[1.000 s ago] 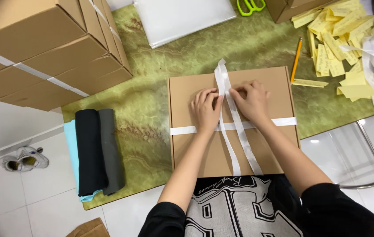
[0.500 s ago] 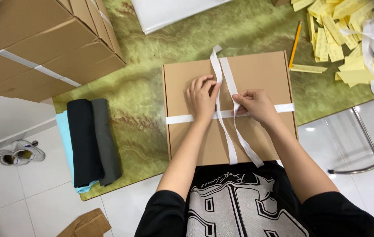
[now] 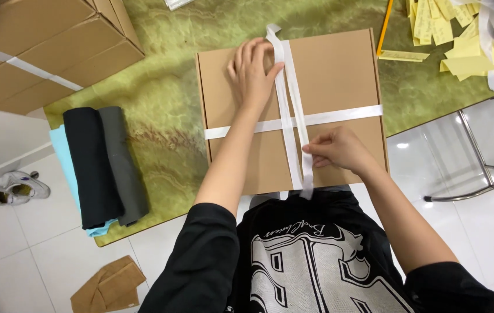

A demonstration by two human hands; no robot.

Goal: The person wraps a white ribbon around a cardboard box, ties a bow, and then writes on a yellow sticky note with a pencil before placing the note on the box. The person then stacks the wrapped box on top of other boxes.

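A flat brown cardboard box [image 3: 339, 69] lies on the green marbled table [image 3: 160, 98] in front of me. White ribbon [image 3: 345, 116] crosses it sideways, and two more strands run lengthwise over the lid. My left hand [image 3: 252, 72] lies flat on the far part of the lid, its fingers pressing the ribbon strands down. Near the box's front edge my right hand [image 3: 337, 150] pinches those strands, whose loose ends hang over the edge.
Large taped cardboard boxes [image 3: 44, 46] stand at the far left. Folded black, grey and light blue garments [image 3: 99, 165] lie on the table's left end. Yellow paper slips [image 3: 456, 35] and a pencil [image 3: 384, 29] lie at the far right. A chair's metal frame [image 3: 485, 174] stands at right.
My hands have come apart: the left slid to the far part of the lid, the right drew the ribbon strands toward me to the front edge.
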